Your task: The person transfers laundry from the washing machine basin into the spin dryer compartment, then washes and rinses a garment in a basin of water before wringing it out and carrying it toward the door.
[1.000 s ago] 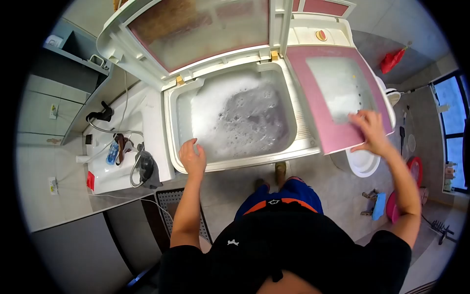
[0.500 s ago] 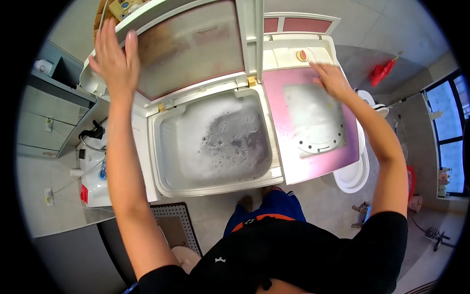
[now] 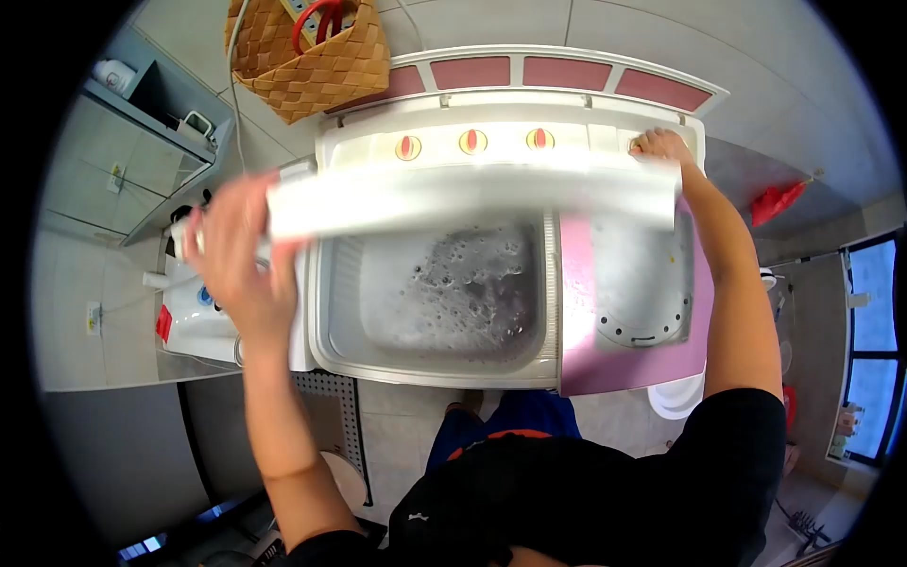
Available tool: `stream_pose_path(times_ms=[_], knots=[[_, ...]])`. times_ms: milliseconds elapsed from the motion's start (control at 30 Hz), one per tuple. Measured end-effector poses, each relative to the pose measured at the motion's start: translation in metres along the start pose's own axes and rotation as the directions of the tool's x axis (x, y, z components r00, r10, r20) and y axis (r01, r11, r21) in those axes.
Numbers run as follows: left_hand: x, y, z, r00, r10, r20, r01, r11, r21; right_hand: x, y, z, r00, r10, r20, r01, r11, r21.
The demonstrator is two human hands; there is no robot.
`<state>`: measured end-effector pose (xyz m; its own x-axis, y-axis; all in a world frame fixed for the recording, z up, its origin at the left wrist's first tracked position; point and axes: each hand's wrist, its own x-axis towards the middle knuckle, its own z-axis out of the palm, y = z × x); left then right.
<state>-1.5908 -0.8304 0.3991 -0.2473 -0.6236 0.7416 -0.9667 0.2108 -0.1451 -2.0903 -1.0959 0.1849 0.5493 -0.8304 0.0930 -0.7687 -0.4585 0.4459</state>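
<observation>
The twin-tub washing machine [image 3: 425, 378] stands in front of me. Its white lid [image 3: 463, 200] is seen nearly edge-on and smeared by motion, tilted above the wash tub [image 3: 333, 321]. My left hand [image 3: 244, 250], also blurred, grips the lid's left end. At the panel's far right, my right hand [image 3: 663, 147] has its fingers curled around a control knob [image 3: 636, 147], which they mostly hide. Grey, foamy water [image 3: 472, 293] fills the tub. Beside it, the pink spin-side cover [image 3: 581, 364] lies down, with a clear window.
Three red-and-yellow knobs [image 3: 473, 142] sit along the panel. A woven basket [image 3: 312, 80] stands behind the machine at left. To the left is a white sink [image 3: 194, 321]; a white basin [image 3: 676, 399] lies at lower right. A red cloth [image 3: 778, 202] hangs at right.
The lid has swung down from upright, with my left hand moving along with it. My right hand has closed on the rightmost knob. My view has shifted, revealing the basket and more knobs.
</observation>
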Motion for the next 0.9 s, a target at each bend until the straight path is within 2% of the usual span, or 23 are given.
stream_pose_path(times_ms=[33, 67, 167, 200, 233, 300, 400, 500, 667, 800, 900], knots=[[-0.021, 0.01, -0.008, 1.0, -0.024, -0.003, 0.024, 1.0, 0.008, 0.005, -0.002, 0.007, 0.998, 0.064, -0.01, -0.064, 0.997, -0.03], [-0.039, 0.019, -0.015, 0.999, -0.035, 0.013, 0.035, 0.999, 0.032, 0.011, -0.008, 0.001, 0.986, 0.132, 0.103, -0.128, 0.991, -0.038], [-0.085, 0.04, -0.026, 0.991, -0.114, 0.063, 0.115, 0.993, -0.018, 0.034, -0.029, -0.04, 1.0, 0.028, -0.002, -0.028, 1.0, 0.001], [-0.095, 0.045, -0.026, 0.991, -0.132, 0.037, 0.132, 0.991, -0.015, 0.044, -0.041, -0.054, 0.988, -0.09, -0.126, 0.1, 0.992, 0.075], [-0.104, 0.049, -0.025, 0.989, -0.148, 0.012, 0.148, 0.989, -0.012, 0.058, -0.055, -0.067, 0.964, -0.199, -0.178, 0.221, 0.968, 0.117], [-0.115, 0.051, -0.025, 0.991, -0.135, 0.02, 0.135, 0.991, 0.011, 0.085, -0.078, -0.075, 0.78, -0.483, -0.397, 0.518, 0.855, -0.023], [-0.121, 0.052, -0.03, 0.992, -0.117, 0.054, 0.113, 0.991, 0.068, 0.121, -0.093, -0.065, 0.657, -0.689, -0.306, 0.711, 0.701, -0.052], [-0.125, 0.052, -0.032, 0.987, -0.135, 0.089, 0.131, 0.99, 0.047, 0.136, -0.096, -0.061, 0.583, -0.775, -0.245, 0.786, 0.614, -0.069], [-0.121, 0.05, -0.027, 0.988, -0.151, 0.027, 0.151, 0.988, -0.002, 0.136, -0.099, -0.055, 0.591, -0.762, -0.264, 0.768, 0.632, -0.104], [-0.09, 0.042, -0.03, 0.986, -0.154, 0.07, 0.154, 0.988, 0.006, 0.126, -0.102, -0.053, 0.71, -0.637, -0.3, 0.68, 0.731, 0.055], [-0.052, 0.025, -0.019, 0.995, -0.104, 0.008, 0.104, 0.994, -0.038, 0.116, -0.112, -0.051, 0.842, -0.489, -0.23, 0.518, 0.851, 0.089]])
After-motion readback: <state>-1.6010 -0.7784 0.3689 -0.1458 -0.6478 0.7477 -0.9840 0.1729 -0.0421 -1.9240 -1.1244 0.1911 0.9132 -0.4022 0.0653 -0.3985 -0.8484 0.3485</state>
